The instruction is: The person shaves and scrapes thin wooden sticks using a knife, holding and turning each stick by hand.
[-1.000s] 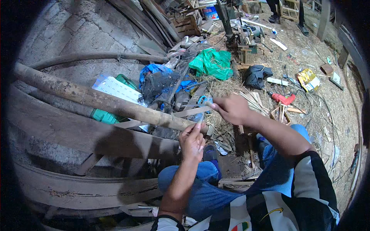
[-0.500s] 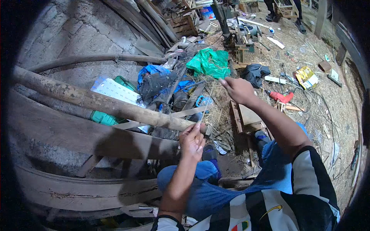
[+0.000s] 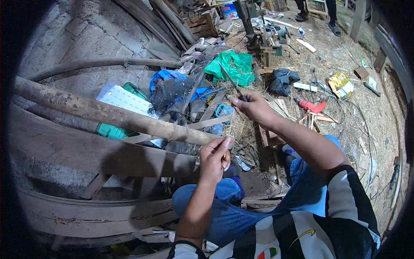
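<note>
My right hand [image 3: 254, 108] is closed round the handle of a knife [image 3: 232, 80]. Its dark blade points up and left, across the green plastic bag. Lower and to the left, my left hand [image 3: 213, 157] pinches a thin pale strip [image 3: 230, 125] near the end of a bamboo pole [image 3: 159, 127]. The strip rises from the fingertips toward the right hand; its upper end is hard to make out.
A green bag [image 3: 237, 69], a black bag [image 3: 282, 82], a red drill [image 3: 311, 106] and a yellow packet [image 3: 340, 85] lie on the straw-strewn ground. Wooden planks [image 3: 99, 155] run along the left. A person's legs [image 3: 332, 15] show at the top right.
The knife now shows in my right hand, which has moved slightly left and down. My left hand has stayed near the pole's end. Light wood pieces have come into view beyond the right forearm.
</note>
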`<control>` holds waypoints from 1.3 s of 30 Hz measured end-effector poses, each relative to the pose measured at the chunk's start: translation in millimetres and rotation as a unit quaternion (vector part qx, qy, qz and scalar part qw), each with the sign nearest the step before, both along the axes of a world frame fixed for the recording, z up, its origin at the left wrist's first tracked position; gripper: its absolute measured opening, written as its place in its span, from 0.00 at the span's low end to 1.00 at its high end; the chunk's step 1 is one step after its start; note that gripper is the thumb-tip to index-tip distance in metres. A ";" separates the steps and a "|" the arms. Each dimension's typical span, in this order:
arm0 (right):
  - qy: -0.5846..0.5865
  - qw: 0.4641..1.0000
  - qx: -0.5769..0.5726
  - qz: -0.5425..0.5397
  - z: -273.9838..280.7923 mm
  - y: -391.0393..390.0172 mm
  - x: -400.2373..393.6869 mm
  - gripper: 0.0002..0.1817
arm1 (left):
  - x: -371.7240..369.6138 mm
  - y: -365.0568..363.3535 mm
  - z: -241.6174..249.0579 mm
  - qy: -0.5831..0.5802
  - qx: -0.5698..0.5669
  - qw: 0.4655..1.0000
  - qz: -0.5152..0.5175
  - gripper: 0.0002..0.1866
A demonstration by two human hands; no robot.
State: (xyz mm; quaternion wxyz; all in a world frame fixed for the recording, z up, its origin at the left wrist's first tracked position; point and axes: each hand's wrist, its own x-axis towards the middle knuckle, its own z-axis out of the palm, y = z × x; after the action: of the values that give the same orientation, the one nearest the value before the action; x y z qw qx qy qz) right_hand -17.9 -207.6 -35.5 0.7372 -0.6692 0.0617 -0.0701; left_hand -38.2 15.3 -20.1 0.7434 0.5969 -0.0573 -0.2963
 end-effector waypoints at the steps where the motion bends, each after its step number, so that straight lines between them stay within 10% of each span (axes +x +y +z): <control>1: -0.036 0.998 -0.056 -0.002 2.0 -0.5 -0.4 0.18 | 0.5 -0.1 0.3 -0.007 -0.006 1.000 0.001 0.10; 7: -0.108 0.892 -0.438 -0.012 19.4 20.4 -28.9 0.20 | 7.5 1.6 3.5 -0.038 -0.035 0.996 0.071 0.10; 15: -0.173 0.813 -0.556 0.001 20.8 30.7 -33.7 0.16 | 8.8 2.2 6.5 -0.048 -0.044 0.991 0.119 0.10; 39: -0.150 0.837 -0.526 -0.016 5.0 17.5 -21.8 0.21 | 12.1 1.1 -0.5 0.056 -0.090 0.990 0.093 0.12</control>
State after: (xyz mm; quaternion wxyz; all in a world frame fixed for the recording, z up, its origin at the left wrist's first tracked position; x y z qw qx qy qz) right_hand -39.7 -190.1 -30.6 0.2737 -0.9363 -0.0847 -0.2033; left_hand -26.1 16.4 -20.5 0.8204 0.5129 0.0134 -0.2525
